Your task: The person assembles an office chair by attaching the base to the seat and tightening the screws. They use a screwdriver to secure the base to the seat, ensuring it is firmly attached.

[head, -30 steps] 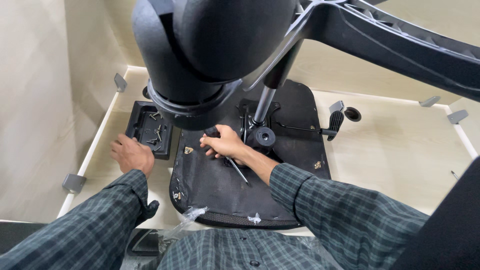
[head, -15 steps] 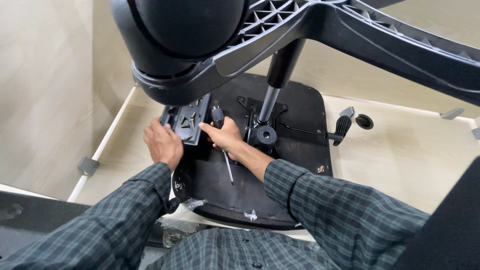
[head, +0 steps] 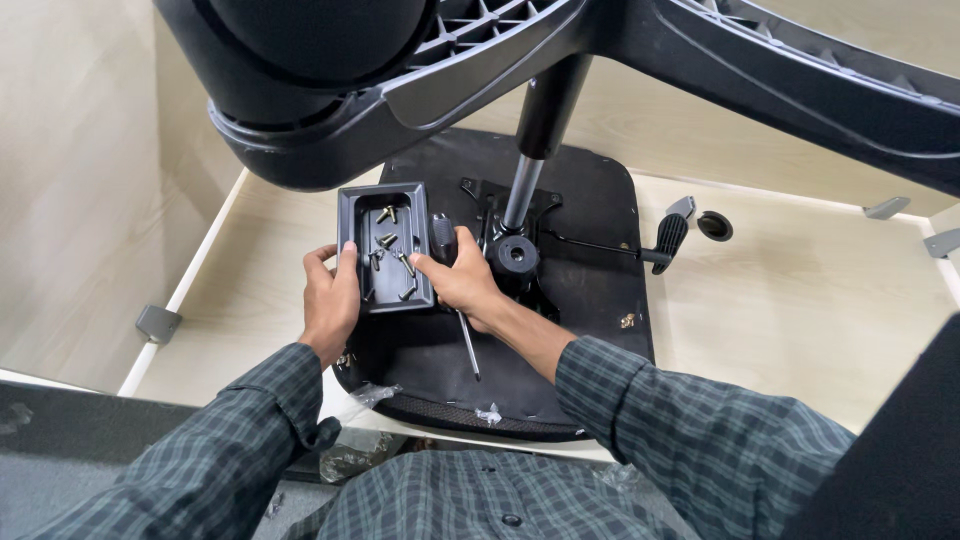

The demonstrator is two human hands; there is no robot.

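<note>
A small black plastic tray [head: 358,225] holding several screws [head: 388,252] rests on the underside of an upturned black chair seat [head: 590,250]. My left hand [head: 330,305] grips the tray's near left edge. My right hand [head: 462,283] holds a screwdriver [head: 466,340], its black handle up by the tray and its shaft pointing toward me, while the fingers touch the tray's right edge. Just right of that hand stands the seat's mechanism plate with the gas-lift column [head: 520,195].
The chair's star base and a large caster [head: 320,80] loom overhead, hiding the far side. A lever with a black paddle [head: 668,243] sticks out to the right. The seat lies on a light wooden table [head: 800,300] with raised white edges and grey corner brackets [head: 158,323].
My left hand went to the screw tray and brought it from the table onto the seat, closer to the mechanism. My right hand kept the screwdriver and moved to the tray's edge.
</note>
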